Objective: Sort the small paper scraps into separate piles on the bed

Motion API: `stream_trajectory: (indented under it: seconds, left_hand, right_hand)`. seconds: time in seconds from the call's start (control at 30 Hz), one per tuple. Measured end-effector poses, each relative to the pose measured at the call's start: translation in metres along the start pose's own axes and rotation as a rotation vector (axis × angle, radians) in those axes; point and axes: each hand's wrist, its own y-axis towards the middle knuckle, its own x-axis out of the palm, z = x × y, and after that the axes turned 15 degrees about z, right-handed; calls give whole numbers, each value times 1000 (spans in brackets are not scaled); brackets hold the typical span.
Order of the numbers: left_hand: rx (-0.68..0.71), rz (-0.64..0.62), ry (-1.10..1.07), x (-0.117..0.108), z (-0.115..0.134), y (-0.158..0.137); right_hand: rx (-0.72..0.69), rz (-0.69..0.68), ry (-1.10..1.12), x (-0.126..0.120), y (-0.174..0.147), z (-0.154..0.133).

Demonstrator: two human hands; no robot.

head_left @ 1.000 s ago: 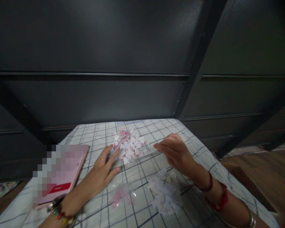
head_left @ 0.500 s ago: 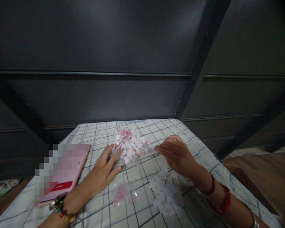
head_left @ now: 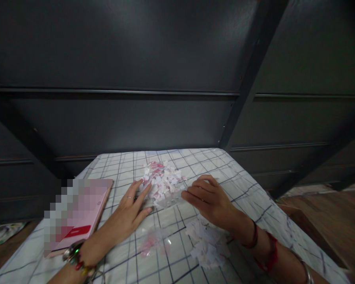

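Observation:
My left hand (head_left: 133, 209) lies with fingers spread at the left edge of a pile of small white and pink paper scraps (head_left: 162, 181). My right hand (head_left: 205, 199) is pinched around a thin, see-through tool (head_left: 171, 198) whose exact kind I cannot make out. Its clear end reaches the near right side of the pile. Below the right hand is a second heap, made of white paper scraps (head_left: 208, 246). A small clear bag with pink bits (head_left: 154, 242) lies between the two forearms.
A pink tablet-like device (head_left: 88, 213), partly blurred out, rests on the left of the table. White cloth with a dark grid (head_left: 177, 272) covers the tabletop. A dark panelled wall (head_left: 136, 122) stands right behind the far edge. The floor (head_left: 337, 217) shows at the right.
My right hand has moved left and slightly down, bringing the clear tool against the near edge of the scrap pile. My left hand has hardly moved.

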Motion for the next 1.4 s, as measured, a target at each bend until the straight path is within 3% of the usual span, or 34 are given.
stream_trajectory:
  seconds: [0.33,0.67,0.87,1.03,1.17,1.4]
  left_hand:
    - [-29,-18,10,1,1,0]
    - [-13,31,-14,-1,-2,-1]
    - [-28,43,-10,-2,-1,0]
    - [-61,29,2,-1,-1,1]
    - [-51,33,11,0,-3,0]
    - [-71,47,9,1,-4,0]
  right_hand:
    - [-65,43,-9,-3,2,-5]
    - [-90,-19,82,-13,7,-4]
    - [-57,60,84,-10,10,-7]
    - [-17,0,134,-5,6,-4]
    - [42,-44,173,-15,1,12]
    - [74,63,114,-12,-1,12]
